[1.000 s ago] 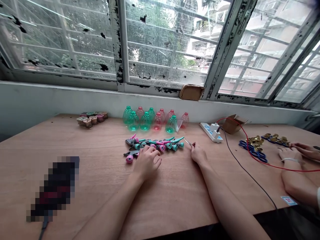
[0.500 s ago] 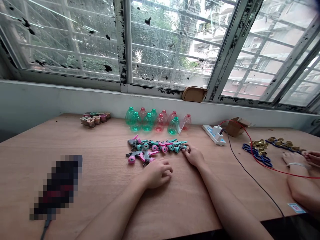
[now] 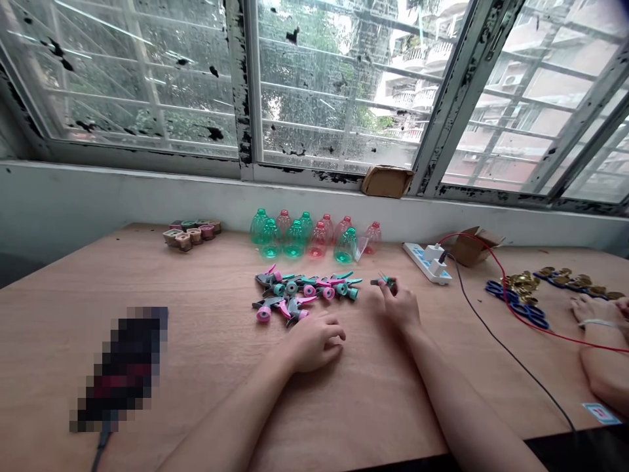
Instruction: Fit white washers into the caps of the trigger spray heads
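While the right grip [image 3: 401, 308] is pinched narrow on one teal-and-gray spray head [image 3: 391, 283], main risk is prob. a slip: piece looks small & oddly shaped, so a weak or off-centre pinch could let it twist out and drop to the bench [image 3: 196, 367] under that grip. Can't tell how firm the hold is, since it's partly hidden. Other heads, a tangled heap [image 3: 309, 290], lie left of the right grip, so a low sweep leftward could snag one & drag several along. Left grip [image 3: 317, 342], half spread w/ nothing seen in it, is at the heap's near edge; contact unclear, but a careless nudge there might scatter pieces. Green & pink bottles [image 3: 346, 246] stand upright beyond both grips, prob. light, so an overlong reach could topple a few. Power strip [image 3: 414, 252] sits right of & beyond the right grip; swinging wide that way might bump the plugs [image 3: 437, 266].
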`<control>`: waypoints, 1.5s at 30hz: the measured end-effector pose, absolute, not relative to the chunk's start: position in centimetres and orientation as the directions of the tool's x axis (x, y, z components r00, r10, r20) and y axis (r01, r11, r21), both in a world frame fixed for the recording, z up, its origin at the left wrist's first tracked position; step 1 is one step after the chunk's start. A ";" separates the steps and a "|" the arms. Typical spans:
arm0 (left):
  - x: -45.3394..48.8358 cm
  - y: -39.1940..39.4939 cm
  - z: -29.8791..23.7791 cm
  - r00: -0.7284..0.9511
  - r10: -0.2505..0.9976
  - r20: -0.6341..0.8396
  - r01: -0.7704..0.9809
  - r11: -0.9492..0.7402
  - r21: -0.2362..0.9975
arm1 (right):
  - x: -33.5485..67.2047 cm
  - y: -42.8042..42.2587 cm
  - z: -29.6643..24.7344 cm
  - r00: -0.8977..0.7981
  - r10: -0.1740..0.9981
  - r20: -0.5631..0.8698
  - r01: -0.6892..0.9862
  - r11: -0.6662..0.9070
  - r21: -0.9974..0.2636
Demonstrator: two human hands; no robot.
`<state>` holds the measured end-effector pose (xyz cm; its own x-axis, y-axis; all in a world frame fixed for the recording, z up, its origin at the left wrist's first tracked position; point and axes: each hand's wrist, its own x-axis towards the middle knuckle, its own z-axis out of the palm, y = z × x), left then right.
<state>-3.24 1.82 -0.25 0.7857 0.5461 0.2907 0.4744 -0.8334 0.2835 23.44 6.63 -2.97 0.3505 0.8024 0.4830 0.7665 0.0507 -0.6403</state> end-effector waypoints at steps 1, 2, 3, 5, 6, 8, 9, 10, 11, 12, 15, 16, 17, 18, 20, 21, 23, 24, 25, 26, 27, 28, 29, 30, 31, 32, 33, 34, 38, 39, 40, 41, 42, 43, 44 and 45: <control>-3.2 1.8 -0.2 0.774 0.558 0.300 0.477 -0.825 0.303 | 23.3 6.2 -2.6 0.350 0.783 0.514 0.740 0.106 -0.664; -3.2 1.7 -0.2 0.751 0.581 0.314 0.485 -0.808 0.334 | 23.0 5.8 -2.3 0.325 0.778 0.537 0.709 0.176 -0.683; -3.2 1.6 -0.2 0.717 0.613 0.331 0.497 -0.783 0.374 | 22.6 5.4 -2.0 0.272 0.788 0.553 0.672 0.256 -0.695; -3.1 1.5 -0.2 0.630 0.684 0.368 0.518 -0.723 0.457 | 21.6 4.5 -1.6 0.078 0.827 0.557 0.585 0.414 -0.698; -3.1 1.4 -0.2 0.587 0.712 0.385 0.522 -0.697 0.492 | 21.0 4.1 -1.5 -0.045 0.838 0.544 0.539 0.479 -0.693; -3.0 1.3 -0.2 0.523 0.745 0.414 0.516 -0.663 0.542 | 19.6 3.4 -1.4 -0.274 0.823 0.498 0.464 0.567 -0.681; -3.0 1.3 -0.1 0.506 0.753 0.420 0.510 -0.654 0.558 | 18.8 3.1 -1.4 -0.358 0.804 0.475 0.436 0.594 -0.676; -2.9 1.2 -0.1 0.498 0.758 0.421 0.505 -0.648 0.571 | 18.2 2.8 -1.4 -0.419 0.784 0.458 0.412 0.614 -0.673; -2.9 1.2 0.0 0.498 0.761 0.415 0.498 -0.643 0.582 | 17.5 2.6 -1.5 -0.462 0.765 0.449 0.389 0.630 -0.672; -2.8 1.1 0.0 0.505 0.762 0.405 0.489 -0.640 0.593 | 17.0 2.4 -1.6 -0.491 0.749 0.445 0.367 0.641 -0.675; -2.6 0.9 0.1 0.543 0.755 0.368 0.439 -0.629 0.642 | 16.3 2.2 -1.8 -0.513 0.733 0.447 0.309 0.643 -0.700; -2.6 0.9 0.1 0.556 0.750 0.359 0.414 -0.624 0.663 | 16.3 2.2 -1.9 -0.508 0.737 0.445 0.297 0.635 -0.713; -2.5 0.8 0.0 0.567 0.744 0.353 0.388 -0.620 0.682 | 16.4 2.2 -1.9 -0.505 0.744 0.438 0.290 0.624 -0.726; -2.4 0.8 0.0 0.575 0.739 0.351 0.365 -0.615 0.699 | 16.5 2.2 -1.9 -0.501 0.752 0.429 0.287 0.612 -0.737; -2.3 0.8 0.0 0.580 0.737 0.347 0.340 -0.606 0.719 | 16.8 2.2 -1.8 -0.491 0.764 0.419 0.289 0.596 -0.749; -2.3 0.7 0.0 0.579 0.739 0.343 0.338 -0.601 0.724 | 16.9 2.2 -1.8 -0.481 0.770 0.419 0.295 0.593 -0.750; -2.3 0.7 0.1 0.581 0.744 0.331 0.345 -0.593 0.727 | 17.0 2.3 -1.7 -0.451 0.781 0.432 0.314 0.592 -0.743; -2.3 0.7 0.2 0.587 0.742 0.324 0.349 -0.593 0.726 | 17.0 2.3 -1.7 -0.438 0.785 0.439 0.328 0.593 -0.735; -2.4 0.6 0.3 0.595 0.738 0.319 0.353 -0.596 0.722 | 17.0 2.4 -1.7 -0.426 0.788 0.444 0.343 0.596 -0.726; -2.4 0.6 0.3 0.601 0.734 0.316 0.357 -0.600 0.716 | 17.0 2.4 -1.8 -0.413 0.791 0.452 0.360 0.597 -0.717; -2.5 0.5 0.4 0.605 0.732 0.313 0.362 -0.603 0.710 | 17.0 2.5 -1.8 -0.397 0.794 0.461 0.376 0.599 -0.707; -2.5 0.5 0.4 0.609 0.730 0.310 0.369 -0.607 0.704 | 17.0 2.6 -1.9 -0.382 0.796 0.469 0.389 0.599 -0.700; -2.5 0.5 0.4 0.610 0.730 0.308 0.376 -0.610 0.698 | 17.1 2.6 -1.9 -0.370 0.799 0.474 0.395 0.598 -0.698; -2.5 0.5 0.3 0.610 0.730 0.307 0.385 -0.612 0.691 | 17.1 2.6 -2.0 -0.365 0.800 0.476 0.394 0.596 -0.700; -2.4 0.5 0.3 0.609 0.731 0.307 0.394 -0.614 0.684 | 17.2 2.7 -2.0 -0.367 0.801 0.473 0.386 0.594 -0.706; -2.4 0.5 0.2 0.607 0.733 0.307 0.402 -0.617 0.677 | 17.3 2.7 -2.0 -0.376 0.801 0.467 0.372 0.592 -0.715; -2.3 0.5 0.1 0.605 0.734 0.308 0.412 -0.620 0.668 | 17.3 2.7 -2.0 -0.386 0.799 0.460 0.351 0.589 -0.728; -2.3 0.6 0.0 0.603 0.736 0.308 0.423 -0.623 0.658 | 17.4 2.7 -2.0 -0.394 0.799 0.455 0.328 0.585 -0.742; -2.3 0.7 -0.1 0.651 0.699 0.296 0.460 -0.674 0.578 | 17.5 2.8 -2.1 -0.389 0.808 0.442 0.286 0.563 -0.776; -2.3 0.7 -0.1 0.671 0.681 0.295 0.460 -0.693 0.555 | 17.5 2.9 -2.2 -0.382 0.812 0.441 0.300 0.560 -0.772; -2.3 0.6 0.0 0.687 0.665 0.292 0.459 -0.709 0.535 | 17.5 3.0 -2.2 -0.373 0.817 0.440 0.321 0.559 -0.765; -2.3 0.6 0.0 0.699 0.655 0.286 0.460 -0.719 0.521 | 17.6 3.1 -2.2 -0.360 0.820 0.445 0.343 0.560 -0.754; -2.4 0.5 0.1 0.709 0.650 0.275 0.465 -0.723 0.511 | 17.6 3.2 -2.2 -0.343 0.823 0.454 0.364 0.561 -0.743; -2.4 0.5 0.1 0.716 0.648 0.259 0.474 -0.724 0.501 | 17.6 3.3 -2.2 -0.319 0.825 0.466 0.382 0.562 -0.734; -2.3 0.4 0.2 0.722 0.648 0.242 0.484 -0.723 0.492 | 17.6 3.4 -2.2 -0.293 0.826 0.481 0.394 0.563 -0.727; -2.3 0.4 0.2 0.726 0.648 0.231 0.491 -0.724 0.485 | 17.6 3.5 -2.2 -0.266 0.826 0.497 0.401 0.563 -0.723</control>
<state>-2.33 0.39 0.17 0.7261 0.6476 0.2312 0.4909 -0.7236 0.4852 17.56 3.50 -2.20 -0.2664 0.8261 0.4966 0.4005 0.5635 -0.7225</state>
